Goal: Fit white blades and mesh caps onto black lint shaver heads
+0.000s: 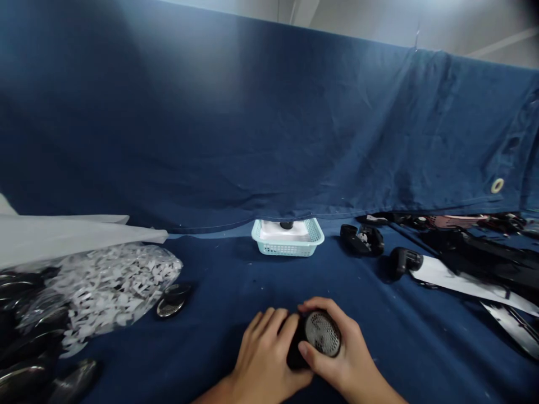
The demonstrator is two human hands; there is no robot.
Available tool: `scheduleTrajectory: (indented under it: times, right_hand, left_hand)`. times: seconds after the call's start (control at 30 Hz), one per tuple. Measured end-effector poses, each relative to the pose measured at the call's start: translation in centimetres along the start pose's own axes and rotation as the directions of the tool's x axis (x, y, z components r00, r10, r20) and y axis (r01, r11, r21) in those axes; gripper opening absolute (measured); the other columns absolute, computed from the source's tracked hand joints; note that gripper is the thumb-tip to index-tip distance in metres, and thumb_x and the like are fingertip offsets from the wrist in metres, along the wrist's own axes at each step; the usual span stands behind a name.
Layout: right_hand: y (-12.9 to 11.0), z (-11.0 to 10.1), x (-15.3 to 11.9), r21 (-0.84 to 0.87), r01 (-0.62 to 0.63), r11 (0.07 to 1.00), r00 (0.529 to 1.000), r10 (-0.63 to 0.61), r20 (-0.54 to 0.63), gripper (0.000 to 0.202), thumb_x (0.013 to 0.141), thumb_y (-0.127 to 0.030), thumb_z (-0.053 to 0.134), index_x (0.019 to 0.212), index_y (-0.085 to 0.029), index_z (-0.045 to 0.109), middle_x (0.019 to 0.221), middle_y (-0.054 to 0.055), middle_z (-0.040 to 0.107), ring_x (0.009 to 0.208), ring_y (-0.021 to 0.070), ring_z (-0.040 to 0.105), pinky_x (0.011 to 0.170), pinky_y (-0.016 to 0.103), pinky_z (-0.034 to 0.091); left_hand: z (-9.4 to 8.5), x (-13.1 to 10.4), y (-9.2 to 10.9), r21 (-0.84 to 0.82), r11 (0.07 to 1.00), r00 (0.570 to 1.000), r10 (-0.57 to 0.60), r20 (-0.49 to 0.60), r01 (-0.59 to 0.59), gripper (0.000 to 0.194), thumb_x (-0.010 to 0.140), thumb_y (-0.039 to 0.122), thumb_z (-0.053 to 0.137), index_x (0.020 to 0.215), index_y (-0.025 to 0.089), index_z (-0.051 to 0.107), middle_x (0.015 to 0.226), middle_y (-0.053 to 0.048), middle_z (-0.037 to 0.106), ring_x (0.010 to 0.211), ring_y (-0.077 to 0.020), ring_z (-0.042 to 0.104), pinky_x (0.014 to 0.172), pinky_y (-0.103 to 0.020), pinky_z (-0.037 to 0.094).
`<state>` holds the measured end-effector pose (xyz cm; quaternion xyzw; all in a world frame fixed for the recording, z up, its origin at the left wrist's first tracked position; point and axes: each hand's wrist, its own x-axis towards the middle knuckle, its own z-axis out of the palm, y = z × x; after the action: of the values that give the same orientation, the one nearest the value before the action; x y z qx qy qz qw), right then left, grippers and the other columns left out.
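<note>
Low in the middle of the head view, both hands hold one dark device with a round perforated metal grille. My left hand is wrapped over its black body, the fingers curled across the top. On the other side, my right hand grips the grille end, thumb below and fingers above, with the mesh facing up. Much of the black body is hidden under the fingers, so its exact kind does not show. A loose black round piece with a shiny rim lies left of the hands on the blue cloth.
A clear bag of small white pieces and several glossy black parts lie at left. A light blue basket stands ahead by the hanging blue cloth. Black molded parts and a white strip lie at right.
</note>
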<state>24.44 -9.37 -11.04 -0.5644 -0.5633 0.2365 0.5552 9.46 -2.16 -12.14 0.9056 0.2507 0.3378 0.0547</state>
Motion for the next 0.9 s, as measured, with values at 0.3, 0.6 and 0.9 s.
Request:
scheduleTrajectory:
  times: [0.3,0.6,0.9]
  right_hand:
    - [1.9,-0.3,0.2,0.07,-0.171,0.983,0.982,0.176,-0.068,0.052,0.096,-0.053,0.034,0.144,-0.035,0.024,0.153,0.005,0.025,0.134,0.0238,0.038,0.11,0.046,0.033]
    - [5.0,-1.4,2.3,-0.084,-0.106,0.991,0.978,0.088,-0.19,0.046,0.091,-0.055,0.044,0.122,-0.023,0.055,0.131,0.01,0.052,0.099,0.0217,0.063,0.091,0.04,0.05]
    - [3.9,-1.0,1.9,-0.207,-0.123,0.971,0.976,0.081,-0.201,0.053,0.088,-0.06,0.042,0.103,-0.015,0.066,0.103,0.012,0.069,0.086,0.0236,0.067,0.084,0.038,0.051]
  left_hand:
    - [-0.4,1.7,-2.8,0.254,0.962,0.981,-0.137,0.137,0.099,0.053,0.074,0.056,0.07,0.104,0.013,0.064,0.103,-0.012,0.066,0.1,-0.0344,0.056,0.086,-0.052,0.043]
    - [-1.0,1.7,-3.3,0.152,0.977,0.978,-0.166,0.124,0.147,0.054,0.083,0.063,0.057,0.105,0.014,0.065,0.094,-0.011,0.069,0.094,-0.0301,0.06,0.087,-0.047,0.044]
    - [-9.0,-3.4,2.2,-0.053,0.989,0.972,-0.125,0.198,0.138,0.043,0.079,0.063,0.059,0.082,0.021,0.068,0.069,0.001,0.067,0.064,-0.0193,0.064,0.061,-0.029,0.049]
